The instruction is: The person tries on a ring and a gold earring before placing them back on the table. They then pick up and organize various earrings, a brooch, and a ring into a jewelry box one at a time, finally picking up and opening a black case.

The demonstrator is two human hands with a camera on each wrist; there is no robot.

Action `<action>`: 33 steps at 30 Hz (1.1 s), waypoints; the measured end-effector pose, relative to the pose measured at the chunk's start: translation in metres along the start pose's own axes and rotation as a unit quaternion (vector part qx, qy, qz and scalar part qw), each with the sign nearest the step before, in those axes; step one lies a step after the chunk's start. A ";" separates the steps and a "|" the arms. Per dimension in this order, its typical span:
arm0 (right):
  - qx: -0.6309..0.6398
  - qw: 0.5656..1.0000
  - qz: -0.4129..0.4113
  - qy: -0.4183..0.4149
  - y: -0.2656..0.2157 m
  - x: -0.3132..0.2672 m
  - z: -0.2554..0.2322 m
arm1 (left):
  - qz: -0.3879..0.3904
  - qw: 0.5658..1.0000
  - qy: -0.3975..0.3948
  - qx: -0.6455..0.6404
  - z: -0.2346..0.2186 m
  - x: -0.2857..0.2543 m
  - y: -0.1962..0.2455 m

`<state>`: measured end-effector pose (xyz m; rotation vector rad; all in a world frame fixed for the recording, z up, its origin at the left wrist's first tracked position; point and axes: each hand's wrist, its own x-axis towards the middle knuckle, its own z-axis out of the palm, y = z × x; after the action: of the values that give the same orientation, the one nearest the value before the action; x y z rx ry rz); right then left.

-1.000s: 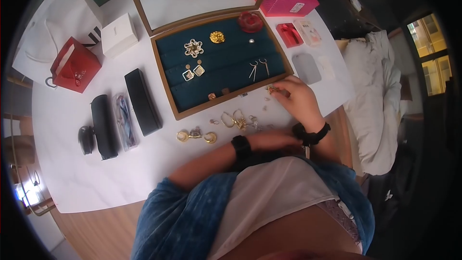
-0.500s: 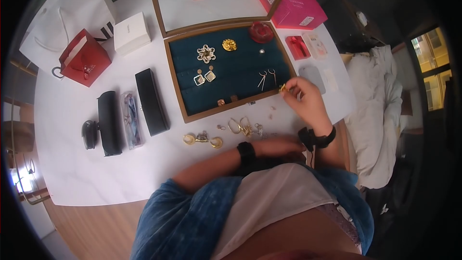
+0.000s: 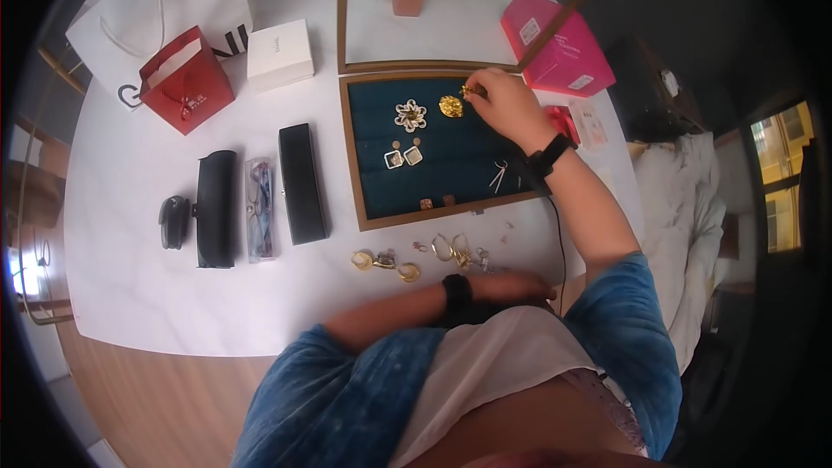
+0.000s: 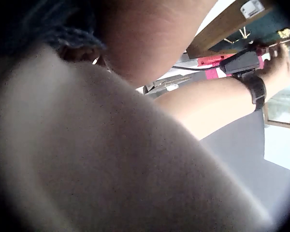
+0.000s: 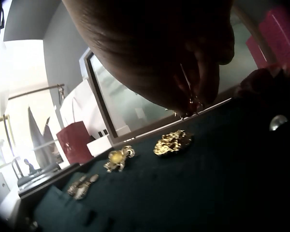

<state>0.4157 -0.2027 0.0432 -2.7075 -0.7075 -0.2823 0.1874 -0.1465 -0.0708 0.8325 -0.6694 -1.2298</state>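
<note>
My right hand reaches over the far side of the wooden jewelry case, which is lined in dark green. Between its thumb and fingers it pinches a small gold piece of jewelry; a thin wire-like part shows in the right wrist view. Just beside it lies a lumpy gold brooch. Left of that sit a flower brooch and a pair of square drop earrings. A pearl shows in the right wrist view. My left hand rests against the body at the table's front edge, holding nothing visible.
Gold hoops and other earrings lie before the case. The raised glass lid stands behind it. Left are a black box, glasses cases and a red bag; a pink box is at the back right.
My right hand has moved from the case's front right corner to its far side, carrying the gold piece. The left hand stays by the body. The head view has shifted.
</note>
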 end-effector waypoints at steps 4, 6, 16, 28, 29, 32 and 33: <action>-0.055 0.998 -0.024 -0.028 0.011 -0.005 0.008 | 0.003 0.999 -0.014 -0.033 0.000 0.003 -0.003; -0.055 0.997 -0.030 -0.035 0.017 -0.007 0.008 | -0.012 0.998 -0.009 -0.057 0.000 0.003 -0.002; 0.000 0.997 -0.047 -0.066 0.030 -0.015 0.001 | -0.059 0.990 -0.017 -0.123 0.003 0.002 0.005; 0.074 0.997 0.011 -0.038 0.010 -0.041 -0.014 | -0.045 0.998 -0.004 -0.050 -0.002 0.007 -0.008; 0.099 0.994 0.026 -0.032 0.003 -0.049 -0.022 | -0.020 0.999 -0.004 0.026 -0.003 0.006 -0.006; 0.164 0.986 0.026 -0.010 -0.028 -0.081 -0.044 | 0.005 0.991 -0.013 0.134 0.001 -0.003 0.013; 0.199 0.979 0.032 -0.036 -0.034 -0.094 -0.048 | -0.017 0.995 -0.022 0.098 0.002 0.002 0.009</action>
<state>0.3131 -0.2334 0.0713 -2.3606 -0.6190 -0.0204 0.1907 -0.1479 -0.0623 0.9848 -0.8242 -1.2286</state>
